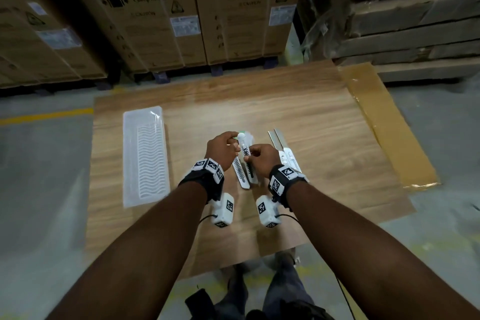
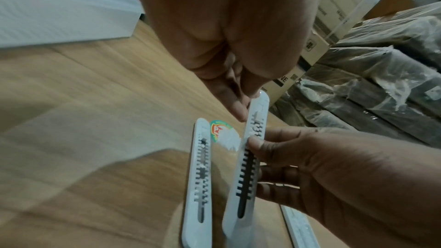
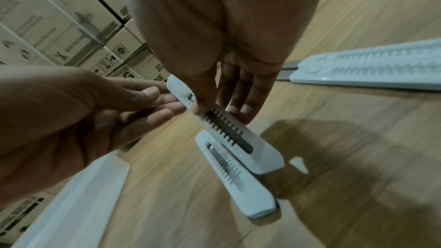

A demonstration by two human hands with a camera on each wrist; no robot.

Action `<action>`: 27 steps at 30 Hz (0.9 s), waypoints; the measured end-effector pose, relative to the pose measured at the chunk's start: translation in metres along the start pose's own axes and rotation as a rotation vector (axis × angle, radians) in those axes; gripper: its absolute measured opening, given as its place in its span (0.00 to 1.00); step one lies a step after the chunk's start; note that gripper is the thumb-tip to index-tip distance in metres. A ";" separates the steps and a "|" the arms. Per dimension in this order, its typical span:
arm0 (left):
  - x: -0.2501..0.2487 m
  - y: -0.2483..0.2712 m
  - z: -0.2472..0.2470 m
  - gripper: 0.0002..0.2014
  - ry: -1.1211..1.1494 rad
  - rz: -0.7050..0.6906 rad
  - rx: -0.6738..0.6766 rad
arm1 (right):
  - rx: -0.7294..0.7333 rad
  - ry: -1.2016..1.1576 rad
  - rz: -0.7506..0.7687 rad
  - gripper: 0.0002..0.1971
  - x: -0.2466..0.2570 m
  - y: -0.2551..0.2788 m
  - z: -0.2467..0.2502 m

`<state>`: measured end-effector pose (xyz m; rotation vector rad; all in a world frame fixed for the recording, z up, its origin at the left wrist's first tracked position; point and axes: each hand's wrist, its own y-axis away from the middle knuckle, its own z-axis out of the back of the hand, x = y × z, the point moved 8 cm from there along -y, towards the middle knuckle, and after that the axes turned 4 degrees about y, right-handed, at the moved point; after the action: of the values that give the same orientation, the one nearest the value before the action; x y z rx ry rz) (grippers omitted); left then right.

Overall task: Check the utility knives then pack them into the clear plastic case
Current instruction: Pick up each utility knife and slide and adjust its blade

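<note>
A white utility knife [image 1: 246, 154] [image 2: 248, 176] [image 3: 229, 129] is held above the wooden board [image 1: 298, 106]. My left hand [image 1: 235, 141] [image 2: 241, 114] [image 3: 167, 101] pinches its far tip. My right hand [image 1: 250, 157] [image 2: 260, 144] [image 3: 214, 105] grips its body, thumb on the toothed slider slot. No blade shows on it. A second knife [image 1: 240, 176] [image 2: 198, 186] [image 3: 236, 176] lies on the board just below. Two more knives [image 1: 289, 157] [image 3: 369, 67] lie to the right with blades [image 1: 276, 138] out. The clear plastic case [image 1: 130, 163] [image 2: 59, 7] [image 3: 71, 205] lies open at the left.
Washing machine cartons [image 1: 155, 8] stand behind the board, and wrapped stacked panels [image 1: 415, 21] are at the back right. A brown cardboard sheet [image 1: 384, 125] overlaps the board's right edge. A torn colourful label [image 2: 223, 133] lies by the knives. Grey floor surrounds the board.
</note>
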<state>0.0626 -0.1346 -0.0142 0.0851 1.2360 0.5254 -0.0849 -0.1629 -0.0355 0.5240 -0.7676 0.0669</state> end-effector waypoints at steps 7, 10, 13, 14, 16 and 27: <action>0.030 -0.020 -0.015 0.23 -0.065 0.118 0.004 | 0.048 0.115 -0.018 0.09 -0.006 -0.031 -0.018; 0.042 -0.026 -0.018 0.21 -0.057 0.158 -0.012 | 0.074 0.143 -0.040 0.08 -0.010 -0.037 -0.024; 0.053 -0.030 -0.021 0.21 -0.038 0.206 -0.024 | 0.076 0.136 -0.062 0.12 -0.013 -0.042 -0.025; 0.054 -0.030 -0.022 0.21 -0.046 0.214 -0.027 | 0.078 0.132 -0.069 0.13 -0.014 -0.043 -0.025; 0.055 -0.030 -0.022 0.21 -0.047 0.221 -0.030 | 0.084 0.133 -0.070 0.13 -0.014 -0.046 -0.024; 0.054 -0.022 -0.029 0.18 0.037 0.227 -0.075 | 0.027 0.062 -0.082 0.06 -0.034 -0.041 0.011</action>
<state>0.0558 -0.1368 -0.0788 0.1537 1.2485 0.7732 -0.1060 -0.1994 -0.0695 0.5757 -0.6846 0.0169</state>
